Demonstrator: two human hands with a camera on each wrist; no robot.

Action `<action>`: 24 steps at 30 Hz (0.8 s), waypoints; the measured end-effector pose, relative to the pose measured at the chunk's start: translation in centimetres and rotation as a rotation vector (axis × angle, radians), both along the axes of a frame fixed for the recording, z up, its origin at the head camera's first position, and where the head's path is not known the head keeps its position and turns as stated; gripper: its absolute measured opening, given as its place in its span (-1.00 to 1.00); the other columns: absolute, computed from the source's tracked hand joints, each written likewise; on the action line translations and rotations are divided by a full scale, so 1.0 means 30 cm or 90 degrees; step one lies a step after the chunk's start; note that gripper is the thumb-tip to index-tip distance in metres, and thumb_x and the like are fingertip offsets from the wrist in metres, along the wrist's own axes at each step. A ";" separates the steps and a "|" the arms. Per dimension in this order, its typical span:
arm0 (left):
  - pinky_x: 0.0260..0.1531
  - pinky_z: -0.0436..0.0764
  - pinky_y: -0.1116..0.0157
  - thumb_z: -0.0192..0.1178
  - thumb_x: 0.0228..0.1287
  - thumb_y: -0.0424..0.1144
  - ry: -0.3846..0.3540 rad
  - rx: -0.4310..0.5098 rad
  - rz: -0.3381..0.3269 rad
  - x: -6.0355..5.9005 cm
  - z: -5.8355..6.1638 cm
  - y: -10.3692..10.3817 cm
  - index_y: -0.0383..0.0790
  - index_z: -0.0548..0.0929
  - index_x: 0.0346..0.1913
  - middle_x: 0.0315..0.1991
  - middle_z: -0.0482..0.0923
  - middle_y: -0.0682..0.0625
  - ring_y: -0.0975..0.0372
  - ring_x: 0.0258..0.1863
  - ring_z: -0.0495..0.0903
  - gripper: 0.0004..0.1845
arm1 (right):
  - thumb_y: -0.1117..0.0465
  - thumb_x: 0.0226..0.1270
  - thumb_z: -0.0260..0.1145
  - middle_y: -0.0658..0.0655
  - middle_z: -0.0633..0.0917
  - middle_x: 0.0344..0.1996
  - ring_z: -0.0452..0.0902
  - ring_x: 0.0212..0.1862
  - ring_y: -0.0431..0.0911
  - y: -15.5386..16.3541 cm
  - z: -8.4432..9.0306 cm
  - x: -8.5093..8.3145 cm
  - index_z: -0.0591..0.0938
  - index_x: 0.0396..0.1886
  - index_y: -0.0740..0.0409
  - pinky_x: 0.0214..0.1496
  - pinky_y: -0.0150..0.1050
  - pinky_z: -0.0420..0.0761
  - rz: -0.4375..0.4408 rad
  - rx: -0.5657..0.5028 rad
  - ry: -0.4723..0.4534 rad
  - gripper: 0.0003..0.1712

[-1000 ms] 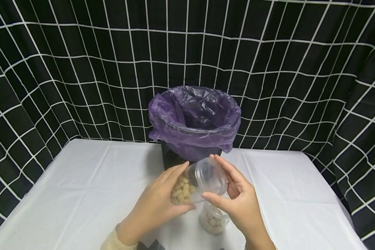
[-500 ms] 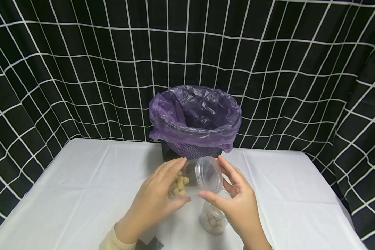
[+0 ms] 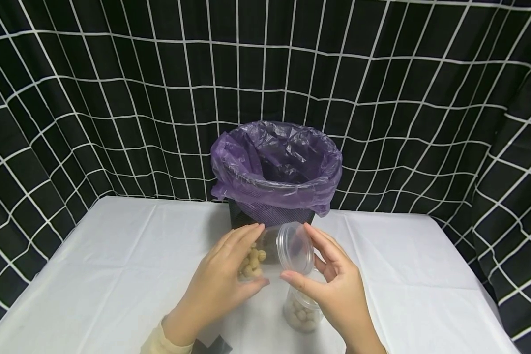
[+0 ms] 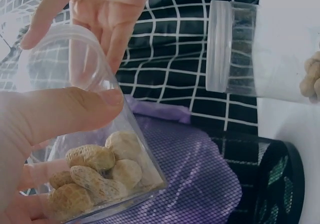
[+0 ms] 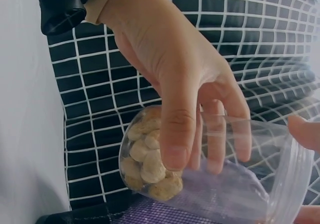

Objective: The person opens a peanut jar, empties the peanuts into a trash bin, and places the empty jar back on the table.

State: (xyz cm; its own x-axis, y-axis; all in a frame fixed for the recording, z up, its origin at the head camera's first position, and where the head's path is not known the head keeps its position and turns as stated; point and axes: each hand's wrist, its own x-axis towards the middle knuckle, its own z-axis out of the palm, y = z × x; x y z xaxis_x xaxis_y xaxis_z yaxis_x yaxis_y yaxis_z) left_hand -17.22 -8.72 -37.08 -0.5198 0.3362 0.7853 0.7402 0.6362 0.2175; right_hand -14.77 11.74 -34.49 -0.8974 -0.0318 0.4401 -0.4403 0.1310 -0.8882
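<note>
A clear plastic jar [image 3: 272,243] lies tilted on its side in the air, with peanuts in shells [image 5: 150,156] gathered at its base end. My left hand [image 3: 217,275] grips that base end, thumb below and fingers over the top. My right hand [image 3: 336,280] holds the wide ridged end, its thumb and fingertips spread round the edge. A second clear jar [image 3: 302,314] with peanuts stands upright on the table under my right hand, partly hidden by it. In the left wrist view this second jar [image 4: 245,49] appears sideways at the right.
Just behind the hands stands a black mesh bin [image 3: 241,216] lined with a purple bag [image 3: 274,194]. White cloth covers the table [image 3: 128,280]. A black curtain with white grid lines [image 3: 168,98] encloses the back and sides.
The held jar and both hands have shifted slightly left since one second ago. The jar's peanuts sit further toward the left hand. Over the last half second almost nothing moves.
</note>
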 end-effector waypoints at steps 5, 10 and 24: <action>0.24 0.61 0.11 0.66 -0.36 -0.25 -0.004 0.002 -0.001 0.002 0.000 -0.002 -0.25 0.45 0.33 0.21 0.57 -0.12 0.03 0.17 0.58 0.00 | 0.51 -0.09 0.55 0.03 0.53 0.31 0.42 0.36 -0.31 0.014 -0.003 -0.001 0.47 0.36 0.22 0.32 -0.49 0.49 0.021 0.033 -0.003 -0.09; 0.24 0.60 0.13 0.66 -0.33 -0.21 -0.036 -0.001 -0.016 0.008 0.000 0.003 -0.27 0.44 0.34 0.22 0.57 -0.10 0.05 0.18 0.58 0.01 | 0.48 -0.06 0.55 0.09 0.50 0.34 0.40 0.38 -0.31 0.031 -0.004 -0.002 0.46 0.38 0.22 0.34 -0.50 0.46 0.037 0.053 -0.008 -0.09; 0.23 0.60 0.13 0.66 -0.31 -0.22 -0.068 0.012 -0.030 0.020 -0.006 0.018 -0.23 0.44 0.35 0.23 0.56 -0.09 0.07 0.19 0.57 0.00 | 0.39 -0.03 0.58 -0.02 0.55 0.28 0.45 0.31 -0.34 0.026 0.020 0.017 0.46 0.38 0.05 0.29 -0.55 0.49 -0.039 0.045 -0.058 -0.09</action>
